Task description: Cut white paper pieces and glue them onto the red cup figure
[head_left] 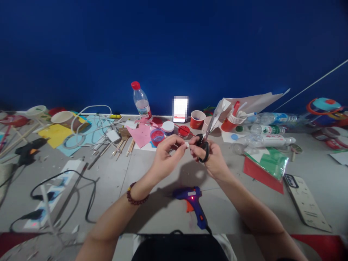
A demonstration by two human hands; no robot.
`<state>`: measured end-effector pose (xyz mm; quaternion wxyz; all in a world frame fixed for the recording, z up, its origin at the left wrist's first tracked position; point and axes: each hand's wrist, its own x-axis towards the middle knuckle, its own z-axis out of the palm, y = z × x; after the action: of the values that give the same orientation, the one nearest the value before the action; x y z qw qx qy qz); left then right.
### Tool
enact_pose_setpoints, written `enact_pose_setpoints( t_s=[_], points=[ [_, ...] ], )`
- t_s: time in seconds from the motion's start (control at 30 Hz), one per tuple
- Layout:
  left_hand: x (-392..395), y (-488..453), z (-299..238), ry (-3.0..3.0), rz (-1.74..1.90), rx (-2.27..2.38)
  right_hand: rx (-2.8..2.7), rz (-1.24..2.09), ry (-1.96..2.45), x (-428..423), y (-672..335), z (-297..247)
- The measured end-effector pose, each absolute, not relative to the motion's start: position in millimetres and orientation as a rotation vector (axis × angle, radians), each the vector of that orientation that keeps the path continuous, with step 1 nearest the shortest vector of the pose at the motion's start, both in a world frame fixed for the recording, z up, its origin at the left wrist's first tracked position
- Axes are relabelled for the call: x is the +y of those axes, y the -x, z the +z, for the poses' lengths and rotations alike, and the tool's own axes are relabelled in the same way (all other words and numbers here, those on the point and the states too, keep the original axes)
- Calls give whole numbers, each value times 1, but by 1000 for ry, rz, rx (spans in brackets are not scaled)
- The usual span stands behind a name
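Observation:
My left hand [168, 154] is closed in a pinch on a small white piece [186, 144], whose kind I cannot make out. My right hand [210, 159] has the black-handled scissors [210, 125] hooked on its fingers, blades pointing up and away. The right fingertips meet the same white piece, close to the left ones. Below both hands a blue glue gun [194, 203] lies on the table, its red light lit and its orange trigger showing. Just beyond the hands stand an open pot of red paint [183, 131] and a white-lidded jar [168, 127].
A water bottle [141, 103], a lit phone [179, 108] and paper cups [197, 119] stand along the blue wall. Plastic bottles [268, 140] lie to the right, near another phone [307, 203]. On the left are a power strip [58, 192], cables and coloured paper [54, 135].

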<state>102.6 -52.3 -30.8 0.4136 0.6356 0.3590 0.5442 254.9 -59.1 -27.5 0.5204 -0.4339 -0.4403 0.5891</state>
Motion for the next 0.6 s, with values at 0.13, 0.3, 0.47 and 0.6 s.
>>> enact_pose_setpoints(
  t_s=[0.13,0.3,0.47,0.6],
  points=[
    [-53,-103,-29,-1697,1291,890,-1088,1452,1030,-59,-257,-30],
    [-54,-104,-27,-1843,1305,963,-1009,1491,1039,-60,-257,-31],
    [-56,-106,-34,-2049,1266,1020,-951,1551,1026,-60,-257,-34],
    [-54,-101,-37,-1880,1302,987,-1070,1574,1049,-60,-257,-29]
  ],
)
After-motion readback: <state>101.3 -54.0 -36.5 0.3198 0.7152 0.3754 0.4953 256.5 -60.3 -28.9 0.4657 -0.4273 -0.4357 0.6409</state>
